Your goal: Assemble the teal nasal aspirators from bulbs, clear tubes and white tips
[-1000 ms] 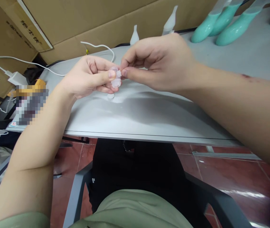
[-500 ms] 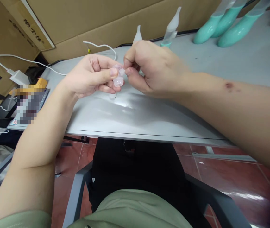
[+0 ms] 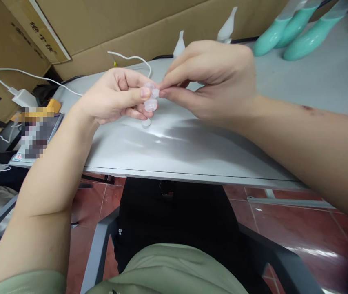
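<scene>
Between the thumb and fingers of my left hand (image 3: 120,96) is a small clear plastic part (image 3: 151,105) with a rounded cup at its lower end. My right hand (image 3: 210,79) is closed in a pinch at the right side of that part, its thumb and index fingertips against it. Whether the fingertips grip the part or something tiny on it is too small to tell. Below my left fingers, a small white round piece (image 3: 146,122) lies on the grey table (image 3: 125,151).
Behind my right hand stand two pieces with white pointed tips (image 3: 179,45) (image 3: 228,26). Several teal-bottomed items (image 3: 308,41) are at the back right. A white cable (image 3: 131,58), a charger (image 3: 25,99) and a yellow object (image 3: 53,107) are at the left, before cardboard (image 3: 100,24).
My right hand has turned, its wrist lifted and moved slightly right, with the fingertips still at the clear part. My left hand has barely shifted, and more of the white round piece shows.
</scene>
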`<state>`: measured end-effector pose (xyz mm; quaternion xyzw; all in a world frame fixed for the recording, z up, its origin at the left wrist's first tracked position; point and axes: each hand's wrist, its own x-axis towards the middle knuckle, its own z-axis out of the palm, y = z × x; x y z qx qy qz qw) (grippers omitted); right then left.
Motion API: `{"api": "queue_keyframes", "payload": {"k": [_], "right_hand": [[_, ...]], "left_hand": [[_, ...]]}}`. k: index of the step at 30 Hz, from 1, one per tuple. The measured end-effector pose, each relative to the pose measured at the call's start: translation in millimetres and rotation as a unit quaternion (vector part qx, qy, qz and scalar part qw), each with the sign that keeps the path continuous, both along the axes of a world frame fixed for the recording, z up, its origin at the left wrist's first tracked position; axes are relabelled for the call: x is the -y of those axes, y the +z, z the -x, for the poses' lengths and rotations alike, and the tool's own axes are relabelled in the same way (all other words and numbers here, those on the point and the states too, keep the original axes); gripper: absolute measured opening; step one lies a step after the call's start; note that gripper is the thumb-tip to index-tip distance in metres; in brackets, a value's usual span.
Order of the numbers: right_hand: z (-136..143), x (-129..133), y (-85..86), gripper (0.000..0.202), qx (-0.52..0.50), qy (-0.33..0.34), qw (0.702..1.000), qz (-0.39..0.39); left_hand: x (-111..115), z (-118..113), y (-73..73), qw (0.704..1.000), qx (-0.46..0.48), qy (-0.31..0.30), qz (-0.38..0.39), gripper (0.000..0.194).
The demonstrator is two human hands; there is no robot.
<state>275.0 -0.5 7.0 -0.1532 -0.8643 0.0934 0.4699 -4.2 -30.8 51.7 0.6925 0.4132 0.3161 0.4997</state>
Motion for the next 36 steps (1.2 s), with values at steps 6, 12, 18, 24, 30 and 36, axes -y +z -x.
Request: {"api": "queue_keyframes", "payload": {"k": [6,12,18,24,30,36], "right_hand": [[2.9,1.6,-3.1,0.015,0.011,0.0,1.0,0.022],[10.5,-6.3,-4.4,0.015,0.042,0.016,0.998,-0.035],[7.6,-6.4,-8.3,0.01,0.045,-0.008,0.998,-0.04],[4.9,3.9,-2.8,0.032,0.029,-0.039,0.996,0.071],[6.4,11.5,2.3,0.035,0.007,-0.071,0.992,0.101],[8.2,15.2,3.9,0.025,0.029,-0.08,0.992,0.092]], "left_hand": [[-2.1,2.2,-0.3,0.999,0.0,-0.025,-0.021,0.044],[-3.7,4.8,-1.8,0.999,-0.004,-0.031,-0.021,0.055],[-4.5,3.2,-4.4,0.998,0.053,-0.043,-0.008,0.045],[2.2,0.4,3.3,0.999,0.035,-0.02,-0.006,0.024],[2.5,-2.0,3.4,1.0,-0.003,0.0,-0.023,0.044],[2.3,1.9,2.7,1.0,0.011,-0.004,-0.015,0.039]]}}
